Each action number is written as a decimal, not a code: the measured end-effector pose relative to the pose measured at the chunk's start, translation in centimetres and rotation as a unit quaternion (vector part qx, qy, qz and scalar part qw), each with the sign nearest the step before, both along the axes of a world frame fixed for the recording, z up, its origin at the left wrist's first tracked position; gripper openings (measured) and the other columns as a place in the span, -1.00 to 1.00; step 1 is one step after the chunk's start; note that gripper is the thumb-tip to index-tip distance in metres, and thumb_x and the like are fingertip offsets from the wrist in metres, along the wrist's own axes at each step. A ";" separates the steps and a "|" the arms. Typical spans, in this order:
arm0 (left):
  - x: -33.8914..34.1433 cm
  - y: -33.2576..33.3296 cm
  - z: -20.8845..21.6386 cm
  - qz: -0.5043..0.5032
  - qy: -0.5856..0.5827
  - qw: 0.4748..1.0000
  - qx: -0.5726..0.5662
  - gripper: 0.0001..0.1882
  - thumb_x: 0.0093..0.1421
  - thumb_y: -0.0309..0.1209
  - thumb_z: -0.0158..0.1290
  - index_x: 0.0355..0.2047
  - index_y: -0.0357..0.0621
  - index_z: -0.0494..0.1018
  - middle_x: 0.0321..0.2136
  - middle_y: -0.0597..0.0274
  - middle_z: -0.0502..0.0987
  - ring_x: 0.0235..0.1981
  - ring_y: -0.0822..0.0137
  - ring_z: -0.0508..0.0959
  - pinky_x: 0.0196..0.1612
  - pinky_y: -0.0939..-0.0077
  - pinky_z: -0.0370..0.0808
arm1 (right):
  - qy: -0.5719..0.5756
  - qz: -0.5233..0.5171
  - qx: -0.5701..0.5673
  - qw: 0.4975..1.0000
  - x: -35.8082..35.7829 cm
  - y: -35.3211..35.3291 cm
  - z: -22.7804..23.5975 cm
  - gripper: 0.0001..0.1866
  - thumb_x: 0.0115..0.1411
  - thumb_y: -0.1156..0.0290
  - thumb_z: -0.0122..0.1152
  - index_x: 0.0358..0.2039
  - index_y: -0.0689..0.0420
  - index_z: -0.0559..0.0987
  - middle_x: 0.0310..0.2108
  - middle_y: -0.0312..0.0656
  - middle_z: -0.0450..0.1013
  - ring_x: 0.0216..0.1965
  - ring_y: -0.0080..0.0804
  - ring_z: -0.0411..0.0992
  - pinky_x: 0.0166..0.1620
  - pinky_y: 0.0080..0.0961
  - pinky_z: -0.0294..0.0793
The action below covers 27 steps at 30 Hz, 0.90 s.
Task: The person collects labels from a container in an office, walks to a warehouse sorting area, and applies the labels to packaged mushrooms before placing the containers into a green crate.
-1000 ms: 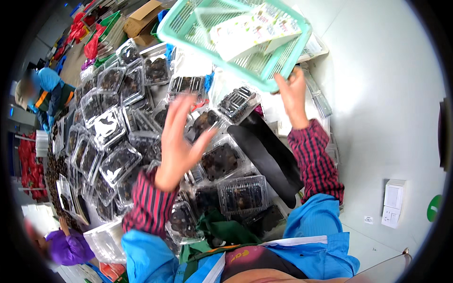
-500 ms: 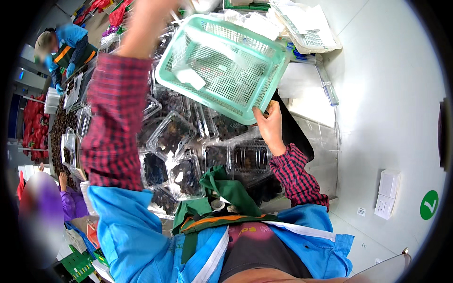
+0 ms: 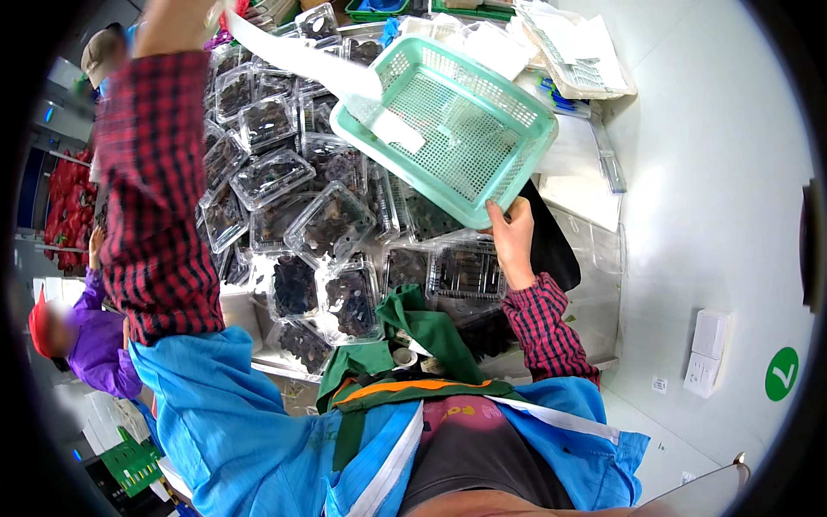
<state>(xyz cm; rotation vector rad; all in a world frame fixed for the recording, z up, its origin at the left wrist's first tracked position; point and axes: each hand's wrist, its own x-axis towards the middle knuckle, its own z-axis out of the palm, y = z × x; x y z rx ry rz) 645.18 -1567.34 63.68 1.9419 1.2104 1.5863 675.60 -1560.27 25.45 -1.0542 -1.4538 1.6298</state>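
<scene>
My right hand (image 3: 513, 237) grips the near corner rim of a mint-green plastic mesh basket (image 3: 482, 129), held tilted above the packed table. A long white strip (image 3: 293, 59), smeared by motion, runs from the basket up to the far left. At its far end is my left hand (image 3: 177, 24), partly cut off by the upper edge, its fingers closed at the strip's tip. A white piece (image 3: 398, 131) lies within the basket. Below and left of the basket, clear plastic clamshell boxes (image 3: 332, 222) filled with dark, irregular pieces lie in overlapping piles.
A white basket with papers (image 3: 573, 52) stands at the back right, near the white wall (image 3: 706, 172). A black flat thing (image 3: 551, 237) lies beside my right wrist. To the left, a person in purple (image 3: 103, 345) works close by; red net bags (image 3: 69, 207) hang beyond.
My left arm has swung out to the left, and the white strip now stretches between that hand and the basket. The basket and my right hand have shifted slightly right.
</scene>
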 end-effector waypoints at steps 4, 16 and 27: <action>2.0 1.6 -8.8 0.262 0.118 0.950 -0.119 -0.23 -0.03 -0.57 0.09 0.21 -0.47 0.07 0.10 -0.09 0.33 0.12 0.20 0.38 0.15 0.38 0.33 | 0.019 -0.017 0.004 1.000 1.1 -0.7 -0.5 -0.75 0.20 0.47 0.15 -0.22 0.33 0.33 -0.29 -0.13 0.43 -0.42 -0.53 0.47 -0.49 -0.59 0.55; -5.5 -1.2 -24.9 0.352 0.315 0.866 -0.166 -0.44 -0.13 -0.36 0.16 -0.04 -0.20 0.42 -0.01 -0.08 0.40 -0.06 -0.01 0.47 0.08 0.24 0.37 | 0.057 -0.021 -0.009 0.998 1.4 -2.8 -1.0 -0.76 0.22 0.49 0.13 -0.19 0.33 0.32 -0.25 -0.14 0.42 -0.40 -0.55 0.47 -0.49 -0.61 0.56; -2.1 0.8 -28.1 0.381 0.295 0.850 -0.212 -0.56 -0.07 -0.60 0.05 -0.11 -0.09 0.47 -0.17 0.05 0.53 -0.13 -0.03 0.50 -0.08 0.26 0.43 | 0.077 -0.084 -0.025 0.993 4.3 -4.6 1.5 -0.79 0.22 0.48 0.13 -0.21 0.29 0.35 -0.27 -0.17 0.44 -0.42 -0.57 0.45 -0.49 -0.61 0.52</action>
